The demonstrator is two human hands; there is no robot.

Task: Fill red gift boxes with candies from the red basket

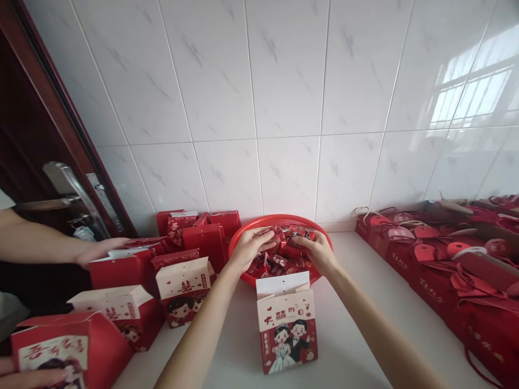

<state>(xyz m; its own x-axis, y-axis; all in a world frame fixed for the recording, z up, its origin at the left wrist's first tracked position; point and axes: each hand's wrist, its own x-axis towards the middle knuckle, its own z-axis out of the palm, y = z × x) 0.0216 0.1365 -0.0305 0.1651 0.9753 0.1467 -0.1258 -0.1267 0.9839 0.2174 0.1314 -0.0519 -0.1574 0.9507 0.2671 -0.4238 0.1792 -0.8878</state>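
Observation:
Both of my hands are inside a red plastic basket (279,218) holding a heap of red-wrapped candies (276,265). On the basket's left side, my left hand (248,249) has its fingers closed on wrapped candy at the top of the heap. My right hand (319,252) grips wrapped candy from the other side, thumb over it; how many pieces each hand has is hidden. Between my forearms, in front of the basket, a cream and red gift box (287,329) stands upright with its top flap raised. A cartoon bride and groom are printed on its front.
Several red and cream gift boxes (184,292) stand on the left. Another person's hand (101,251) reaches among them, and fingers (38,377) hold a nearer box (101,346). Rows of red packages (430,281) with cord handles line the right. Behind is a tiled wall (287,108).

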